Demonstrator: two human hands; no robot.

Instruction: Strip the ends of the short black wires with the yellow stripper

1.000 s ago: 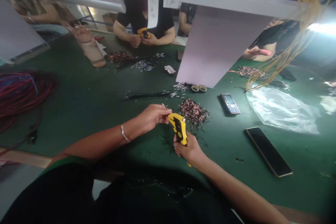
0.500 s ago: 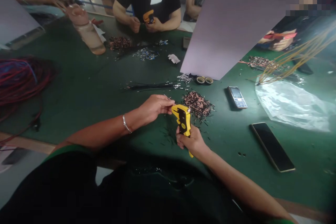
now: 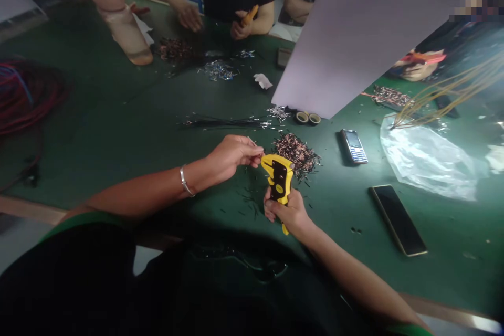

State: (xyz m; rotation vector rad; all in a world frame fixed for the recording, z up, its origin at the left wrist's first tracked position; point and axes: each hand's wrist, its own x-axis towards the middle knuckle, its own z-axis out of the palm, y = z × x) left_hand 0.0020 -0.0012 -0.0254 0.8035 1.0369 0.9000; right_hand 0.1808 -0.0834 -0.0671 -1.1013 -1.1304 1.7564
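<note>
My right hand (image 3: 289, 210) is wrapped round the handles of a yellow and black wire stripper (image 3: 279, 176), its jaws up and pointing left. My left hand (image 3: 236, 157) pinches a thin wire, mostly hidden by the fingers, right at the stripper's jaws. Just behind the tool lies a heap of short black wire pieces with copper ends (image 3: 297, 155). Farther back, a bundle of thin black wires (image 3: 224, 122) lies across the green table, near a small pile of silvery terminals (image 3: 277, 113).
On the right lie a keypad phone (image 3: 354, 146), a smartphone (image 3: 398, 220) and a clear plastic bag (image 3: 429, 160). A pale panel (image 3: 334, 42) stands beyond two tape rolls (image 3: 307, 117). Red cable coils (image 3: 27, 97) and a bottle (image 3: 122, 26) are left. Across sits a co-worker holding an orange tool (image 3: 250, 14).
The stripper and my left hand remain together, the tool tilting slightly to the right. The view has shifted a little. Across the table, the co-worker's hands have moved apart.
</note>
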